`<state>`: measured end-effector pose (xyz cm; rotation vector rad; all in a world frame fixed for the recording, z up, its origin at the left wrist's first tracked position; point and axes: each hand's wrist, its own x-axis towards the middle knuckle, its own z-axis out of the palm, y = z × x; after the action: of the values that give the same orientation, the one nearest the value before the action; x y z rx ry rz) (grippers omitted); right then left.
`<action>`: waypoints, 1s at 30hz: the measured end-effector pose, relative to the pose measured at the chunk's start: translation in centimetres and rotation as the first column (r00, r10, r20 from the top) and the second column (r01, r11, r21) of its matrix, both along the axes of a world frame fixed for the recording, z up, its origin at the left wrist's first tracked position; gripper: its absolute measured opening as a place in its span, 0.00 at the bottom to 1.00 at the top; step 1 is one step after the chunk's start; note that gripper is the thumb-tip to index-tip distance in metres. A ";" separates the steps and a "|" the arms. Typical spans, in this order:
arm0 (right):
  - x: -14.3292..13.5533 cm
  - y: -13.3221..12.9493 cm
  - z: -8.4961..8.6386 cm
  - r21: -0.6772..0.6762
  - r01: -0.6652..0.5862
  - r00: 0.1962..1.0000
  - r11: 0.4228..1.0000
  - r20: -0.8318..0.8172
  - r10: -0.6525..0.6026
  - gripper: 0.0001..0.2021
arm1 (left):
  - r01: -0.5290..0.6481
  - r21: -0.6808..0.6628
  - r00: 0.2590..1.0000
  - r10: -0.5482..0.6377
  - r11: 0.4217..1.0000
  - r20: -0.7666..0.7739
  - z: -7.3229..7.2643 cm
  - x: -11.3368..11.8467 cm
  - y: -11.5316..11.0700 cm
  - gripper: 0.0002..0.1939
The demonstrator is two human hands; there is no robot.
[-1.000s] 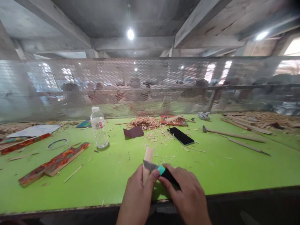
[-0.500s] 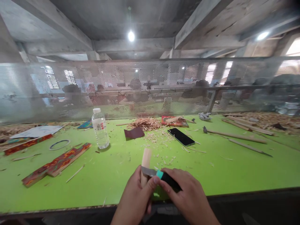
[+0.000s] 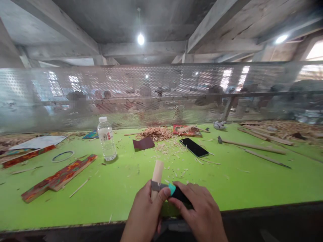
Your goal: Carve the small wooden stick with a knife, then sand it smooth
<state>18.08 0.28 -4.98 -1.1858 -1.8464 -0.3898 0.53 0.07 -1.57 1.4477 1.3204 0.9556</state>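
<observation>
A pale wooden piece [image 3: 157, 170] stands up out of my left hand [image 3: 145, 210], whose fingers are wrapped round its lower part. My right hand [image 3: 202, 206] grips the black handle of a knife [image 3: 159, 186] with a teal collar. The knife's blade lies across the front of the wood, and my left thumb presses near the blade's base by the collar. A small curl of wood shows at the blade. Both hands are close together over the near edge of the green table [image 3: 121, 191].
Beyond the hands lie a phone [image 3: 194, 147], dark sandpaper [image 3: 143, 143] and wood shavings [image 3: 156, 133]. A water bottle [image 3: 107, 139] and patterned boards [image 3: 59, 176] are at left, long-handled tools [image 3: 254, 147] at right. A perforated screen [image 3: 161, 114] spans the back, with people behind it.
The knife blade has turned slightly against the wood, and a small curl now shows there. My right hand has shifted slightly left and down. The whole view has moved a little.
</observation>
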 end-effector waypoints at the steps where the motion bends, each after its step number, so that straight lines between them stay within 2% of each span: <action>1: -0.1 0.1 0.0 0.004 0.019 1.000 1.000 -0.006 -0.019 0.22 | -0.026 0.030 0.999 0.027 0.999 -0.030 0.0 0.1 0.0 0.27; 3: -0.4 0.4 0.0 0.016 0.067 0.997 0.998 -0.030 -0.067 0.23 | -0.062 0.101 0.996 0.068 0.993 -0.062 -0.1 0.2 0.1 0.26; 8: -0.8 1.0 0.2 0.054 0.169 0.983 0.984 -0.082 -0.164 0.25 | -0.012 0.011 1.000 0.012 1.000 -0.009 -0.2 0.2 0.3 0.29; 15: -0.8 1.0 0.2 0.054 0.178 0.982 0.983 -0.072 -0.174 0.25 | 0.050 -0.038 0.994 -0.046 0.998 0.094 -0.2 0.0 0.3 0.31; 21: -0.6 1.7 0.3 -0.035 0.249 0.962 0.968 -0.111 -0.251 0.24 | 0.059 -0.031 0.997 -0.057 0.998 0.047 0.0 0.2 0.1 0.29; 30: -0.4 1.5 -0.3 -0.022 0.211 0.973 0.977 -0.094 -0.212 0.22 | 0.056 -0.053 0.992 -0.049 0.997 0.116 -0.2 -0.1 0.4 0.34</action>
<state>17.64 1.79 -5.29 -1.3912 -1.6477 -0.4336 0.47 0.42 -1.81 1.3586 1.2104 0.9460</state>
